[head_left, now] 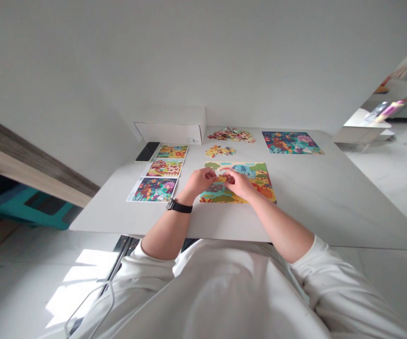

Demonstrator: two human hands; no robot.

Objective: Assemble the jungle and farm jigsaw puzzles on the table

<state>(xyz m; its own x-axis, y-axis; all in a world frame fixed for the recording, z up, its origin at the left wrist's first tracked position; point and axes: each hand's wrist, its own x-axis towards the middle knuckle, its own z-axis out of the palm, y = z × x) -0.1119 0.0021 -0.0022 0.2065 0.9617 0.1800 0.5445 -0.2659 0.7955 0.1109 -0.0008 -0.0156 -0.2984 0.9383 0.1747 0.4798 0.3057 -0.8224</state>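
A jigsaw puzzle with colourful animals lies low on the table in front of me. Above its left half, my left hand and my right hand come close together with fingers pinched. Between the fingertips shows a small yellow puzzle piece, gripped from both sides; its outline is partly hidden. A grey animal is visible on the puzzle just below the fingers. Beyond the puzzle lies a small group of yellowish loose pieces.
A larger heap of pieces lies near the wall, by a white box. Three picture sheets and a phone are on the left. Another colourful puzzle lies at the back right of the table.
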